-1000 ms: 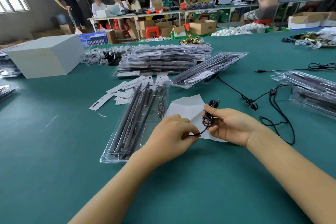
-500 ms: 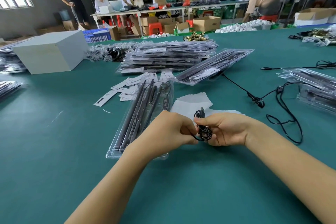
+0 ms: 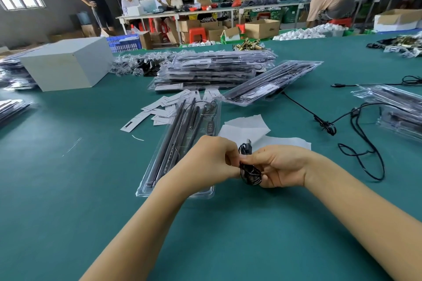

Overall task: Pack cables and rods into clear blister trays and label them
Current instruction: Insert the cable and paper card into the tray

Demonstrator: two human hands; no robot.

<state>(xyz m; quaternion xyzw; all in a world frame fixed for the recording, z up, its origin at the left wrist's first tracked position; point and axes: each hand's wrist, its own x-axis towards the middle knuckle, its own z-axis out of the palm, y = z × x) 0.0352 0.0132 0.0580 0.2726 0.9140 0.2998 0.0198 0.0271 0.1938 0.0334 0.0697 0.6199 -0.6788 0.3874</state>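
My left hand (image 3: 211,162) and right hand (image 3: 277,167) grip a coiled black cable (image 3: 250,170) between them above the green table (image 3: 68,189); its plug (image 3: 248,143) points up. An open blister tray (image 3: 182,143) holding dark rods (image 3: 177,130) lies under my left hand. White paper sheets (image 3: 246,126) lie beyond my hands.

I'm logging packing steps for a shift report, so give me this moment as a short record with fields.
left hand: pinches the coiled black cable
right hand: holds the same coil
open blister tray: on the green table, rods inside, partly under the left hand
paper labels: loose beyond the tray
packed trays: stacked farther back
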